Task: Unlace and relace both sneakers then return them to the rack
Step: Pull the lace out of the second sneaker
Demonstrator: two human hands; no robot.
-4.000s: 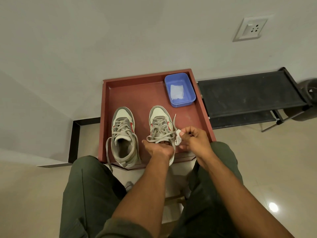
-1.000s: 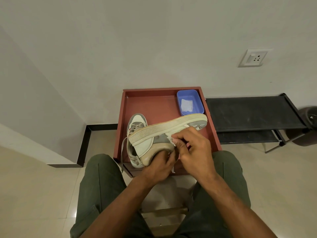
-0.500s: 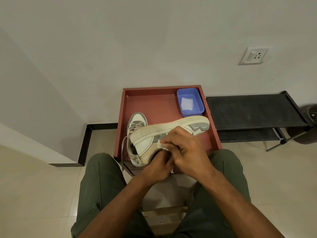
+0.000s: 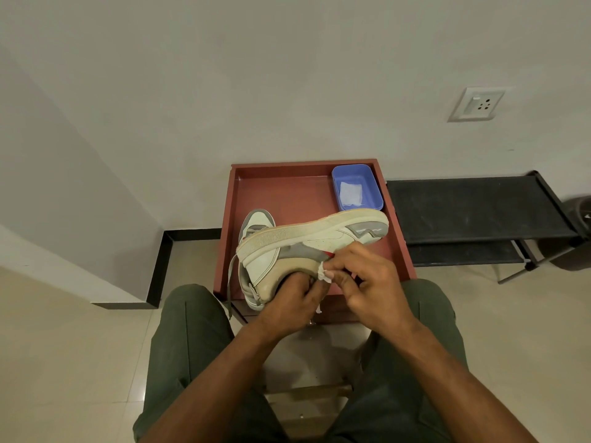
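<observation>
Overhead, no legible writing, two grey-and-white leather sneakers, one tipped sideways [image 4: 307, 241] gripped by left hand [image 4: 292, 298], other [image 4: 256, 222] on red wooden tray [image 4: 287, 193], right hand [image 4: 367, 286] pinching small white wipe [image 4: 324, 274].

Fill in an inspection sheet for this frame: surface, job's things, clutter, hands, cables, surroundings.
Surface: red-brown tray table, raised rim.
Job's things: one sneaker held on its side, sole facing away from the person; second sneaker resting on the tray behind it; a loose lace hangs down.
Clutter: blue tub holding a white wipe.
Hands: left hand grips the held sneaker near the collar; right hand pinches a white wad against its side.
Cables: nothing seen.
Surroundings: black rack at right, wall socket, tiled floor.
</observation>
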